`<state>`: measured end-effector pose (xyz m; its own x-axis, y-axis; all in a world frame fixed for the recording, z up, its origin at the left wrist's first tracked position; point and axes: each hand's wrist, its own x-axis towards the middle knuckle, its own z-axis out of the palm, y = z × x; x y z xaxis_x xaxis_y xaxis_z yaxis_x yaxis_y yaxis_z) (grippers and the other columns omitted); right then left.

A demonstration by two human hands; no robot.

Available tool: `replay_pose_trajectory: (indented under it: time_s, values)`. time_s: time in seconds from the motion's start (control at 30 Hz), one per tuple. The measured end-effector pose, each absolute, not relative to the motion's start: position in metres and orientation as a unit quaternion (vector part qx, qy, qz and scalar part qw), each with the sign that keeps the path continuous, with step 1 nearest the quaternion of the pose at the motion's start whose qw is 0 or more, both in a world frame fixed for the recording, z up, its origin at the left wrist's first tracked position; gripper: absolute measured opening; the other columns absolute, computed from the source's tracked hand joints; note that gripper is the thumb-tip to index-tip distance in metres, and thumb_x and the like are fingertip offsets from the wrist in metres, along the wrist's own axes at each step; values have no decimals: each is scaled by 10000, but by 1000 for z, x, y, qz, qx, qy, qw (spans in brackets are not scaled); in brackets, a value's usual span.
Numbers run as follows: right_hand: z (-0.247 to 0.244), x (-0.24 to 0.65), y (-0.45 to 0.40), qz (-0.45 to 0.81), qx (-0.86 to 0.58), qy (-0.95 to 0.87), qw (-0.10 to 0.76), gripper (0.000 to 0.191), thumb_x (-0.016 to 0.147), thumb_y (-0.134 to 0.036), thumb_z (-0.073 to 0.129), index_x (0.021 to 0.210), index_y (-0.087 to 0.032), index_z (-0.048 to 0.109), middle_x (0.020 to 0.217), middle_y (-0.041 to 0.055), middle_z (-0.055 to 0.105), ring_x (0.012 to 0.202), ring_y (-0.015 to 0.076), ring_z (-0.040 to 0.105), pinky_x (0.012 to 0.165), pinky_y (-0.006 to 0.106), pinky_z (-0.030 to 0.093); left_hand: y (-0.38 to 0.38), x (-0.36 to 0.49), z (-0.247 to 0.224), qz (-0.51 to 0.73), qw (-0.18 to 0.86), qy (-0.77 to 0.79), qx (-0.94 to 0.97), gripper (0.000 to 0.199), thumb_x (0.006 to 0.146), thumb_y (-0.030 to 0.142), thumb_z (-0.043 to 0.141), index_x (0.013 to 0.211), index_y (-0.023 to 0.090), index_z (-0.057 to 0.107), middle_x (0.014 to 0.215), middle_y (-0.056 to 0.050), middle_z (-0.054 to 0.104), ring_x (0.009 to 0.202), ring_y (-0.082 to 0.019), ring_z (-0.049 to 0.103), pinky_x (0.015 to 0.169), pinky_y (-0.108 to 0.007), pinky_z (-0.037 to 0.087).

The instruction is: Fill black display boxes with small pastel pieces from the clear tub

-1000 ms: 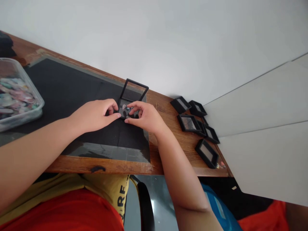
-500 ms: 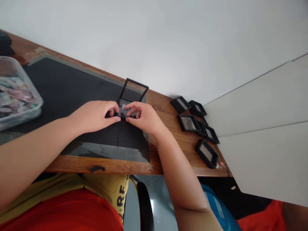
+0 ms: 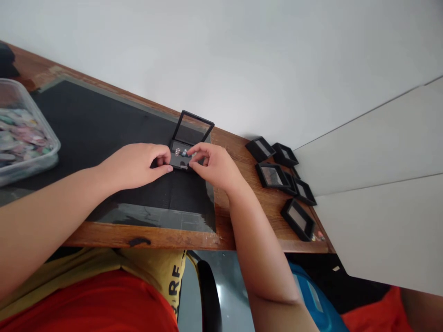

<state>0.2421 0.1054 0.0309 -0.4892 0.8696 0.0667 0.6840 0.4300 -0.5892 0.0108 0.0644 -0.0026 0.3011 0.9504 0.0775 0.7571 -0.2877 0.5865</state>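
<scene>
A small black display case (image 3: 176, 161) stands on the dark mat with its clear-windowed lid (image 3: 192, 128) raised. Inside it lie a pinkish beaded trinket (image 3: 177, 151) and a bluish one (image 3: 184, 152), both too small to name. My left hand (image 3: 141, 165) is closed at the case's left edge, thumb at the front corner and the other fingers curled. Over the right half of the case is my right hand (image 3: 216, 167), its fingers bent, index finger and thumb apart. Its index fingertip is beside the bluish trinket; the hand covers the case's right side.
At left sits a clear plastic tub (image 3: 51, 159) full of colourful small pieces. Several black frame-like cases (image 3: 272, 176) lie on the wooden table (image 3: 238, 159) at right, near a white panel. The table's front edge (image 3: 194, 238) runs before me.
My right hand has moved a little to the right, baring the bluish trinket and more of the case floor. My left hand has stayed at the case's left edge.
</scene>
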Motion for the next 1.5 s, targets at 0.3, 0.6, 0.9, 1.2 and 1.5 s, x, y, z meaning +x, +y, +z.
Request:
replay_pose_trajectory:
  time_s: [0.3,0.6,0.9,1.2,1.5]
  values:
    - [25,240,108,253,-470,-827,176,203,806,-219,785,997,-188,723,820,0,748,703,136,581,688,279,394,65,11,-5,213,235,545,776,292,920,533,549,929,305,731,874,-8,733,731,-211,625,651,-341,377]
    - [18,235,111,256,-475,-822,180,246,822,-272,801,1042,-182,738,750,-21,710,658,123,556,678,269,391,65,12,-6,210,231,541,781,413,927,550,512,1119,324,800,985,-31,756,855,-233,659,732,-355,421]
    - [21,232,109,277,-484,-813,167,186,848,-280,799,983,-151,795,575,-64,582,535,90,476,587,257,342,64,12,-4,181,217,544,790,467,956,550,468,1220,326,782,1047,-22,746,890,-219,662,761,-350,437]
    - [20,232,110,276,-480,-819,148,122,888,-235,746,876,-164,845,523,-57,558,484,73,418,547,269,286,65,12,-5,186,207,536,797,453,976,534,458,1221,362,798,1114,-12,732,875,-200,659,746,-339,436]
    - [18,230,107,277,-455,-833,147,167,931,-263,694,939,-156,822,537,-59,548,502,82,440,554,260,297,65,10,-5,182,218,537,795,469,973,556,443,1200,376,811,1082,-18,742,904,-219,663,744,-348,436]
